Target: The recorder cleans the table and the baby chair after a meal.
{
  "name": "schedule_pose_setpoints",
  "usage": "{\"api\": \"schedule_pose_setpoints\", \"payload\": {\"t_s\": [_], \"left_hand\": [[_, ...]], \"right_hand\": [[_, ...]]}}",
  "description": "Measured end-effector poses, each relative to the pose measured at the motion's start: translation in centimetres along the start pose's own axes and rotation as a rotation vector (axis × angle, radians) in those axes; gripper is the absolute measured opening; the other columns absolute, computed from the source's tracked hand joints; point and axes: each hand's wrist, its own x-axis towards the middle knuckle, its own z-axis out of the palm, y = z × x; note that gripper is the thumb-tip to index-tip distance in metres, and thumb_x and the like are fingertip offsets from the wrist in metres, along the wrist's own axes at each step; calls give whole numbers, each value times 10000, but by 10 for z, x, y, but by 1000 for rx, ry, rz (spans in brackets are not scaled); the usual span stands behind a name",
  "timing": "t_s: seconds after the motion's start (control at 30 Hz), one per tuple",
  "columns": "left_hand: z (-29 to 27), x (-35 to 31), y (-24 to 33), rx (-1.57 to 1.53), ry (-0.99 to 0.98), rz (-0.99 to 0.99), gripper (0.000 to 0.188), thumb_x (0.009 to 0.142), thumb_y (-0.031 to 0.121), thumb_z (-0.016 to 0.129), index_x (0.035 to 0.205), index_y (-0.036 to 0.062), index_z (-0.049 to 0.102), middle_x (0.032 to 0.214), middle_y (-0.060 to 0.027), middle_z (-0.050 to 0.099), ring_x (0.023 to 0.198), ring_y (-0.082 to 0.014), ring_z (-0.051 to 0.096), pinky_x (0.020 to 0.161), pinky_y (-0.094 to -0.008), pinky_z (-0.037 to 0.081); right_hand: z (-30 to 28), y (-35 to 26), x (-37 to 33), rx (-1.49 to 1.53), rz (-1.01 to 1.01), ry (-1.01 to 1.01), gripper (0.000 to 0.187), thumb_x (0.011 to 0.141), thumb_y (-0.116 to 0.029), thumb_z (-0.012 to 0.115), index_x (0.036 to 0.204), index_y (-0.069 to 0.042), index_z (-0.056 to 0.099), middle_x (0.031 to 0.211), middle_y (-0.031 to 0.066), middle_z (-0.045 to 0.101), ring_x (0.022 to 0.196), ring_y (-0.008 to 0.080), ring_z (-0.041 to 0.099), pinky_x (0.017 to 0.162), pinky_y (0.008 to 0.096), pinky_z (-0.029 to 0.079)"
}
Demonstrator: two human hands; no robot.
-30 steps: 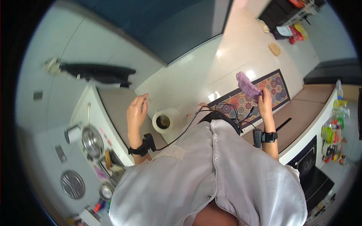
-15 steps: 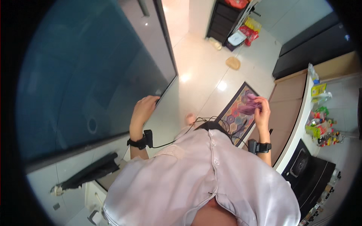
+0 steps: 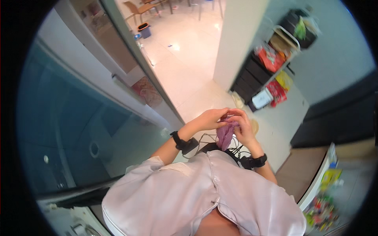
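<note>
A crumpled purple cloth (image 3: 225, 137) hangs in front of my body at the middle of the view. My right hand (image 3: 243, 126) is closed on its upper part, fingers curled over the folds. From the other side my left hand (image 3: 214, 118) meets it, its fingers pinched at the top of the same cloth and touching the right fingers. Some fingertips are hidden in the folds. A black strap with a small box sits on each wrist, and dark cables run below the cloth.
A glass door panel (image 3: 102, 133) with a handle fills the left, beside an open doorway. Ahead stand a dark drawer cart (image 3: 252, 74), bags and a white-lidded bin (image 3: 262, 99). At right, a counter holds colourful bottles and packets (image 3: 323, 210). Chairs (image 3: 141, 8) show beyond the doorway.
My left hand has left the glass door's edge and come to the cloth. My right hand has brought the cloth inward to the middle. The view has turned toward the doorway.
</note>
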Motion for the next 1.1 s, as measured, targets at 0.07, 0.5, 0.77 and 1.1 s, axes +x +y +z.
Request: {"api": "schedule_pose_setpoints", "payload": {"t_s": [0.07, 0.5, 0.77, 1.1], "left_hand": [[-30, 21, -13, 81, 128, 28, 327, 695, 143, 574, 1002, 74, 488, 831, -105, 549, 795, -249, 539, 660, -319, 427], [-233, 151, -103, 1, 564, -36, 108, 643, -5, 506, 713, 22, 430, 671, -78, 518, 630, -191, 514, 582, -288, 414], [-381, 193, -195, 387, 532, -147, 187, 658, 151, 615, 735, 59, 473, 642, -96, 507, 565, -239, 499, 522, -315, 387], [-576, 262, -286, 147, 418, -30, 200, 777, 215, 557, 698, 38, 509, 664, -48, 507, 628, -144, 456, 569, -273, 359]], "right_hand": [[-12, 19, 42, -95, -55, -6, 374, 576, 148, 353, 878, -15, 503, 1053, 136, 439, 933, 264, 486, 776, 311, 409], [-48, 158, 317, -271, 145, -198, 141, 710, -117, 510, 812, -25, 536, 685, 139, 566, 634, 293, 560, 567, 350, 436], [2, 263, 482, -82, 173, -187, 130, 760, -128, 503, 785, -2, 518, 660, 128, 524, 579, 231, 493, 549, 295, 399], [43, 326, 713, 240, 169, -69, 163, 808, -168, 498, 780, -8, 500, 577, 25, 426, 552, 80, 393, 494, 231, 342]]}}
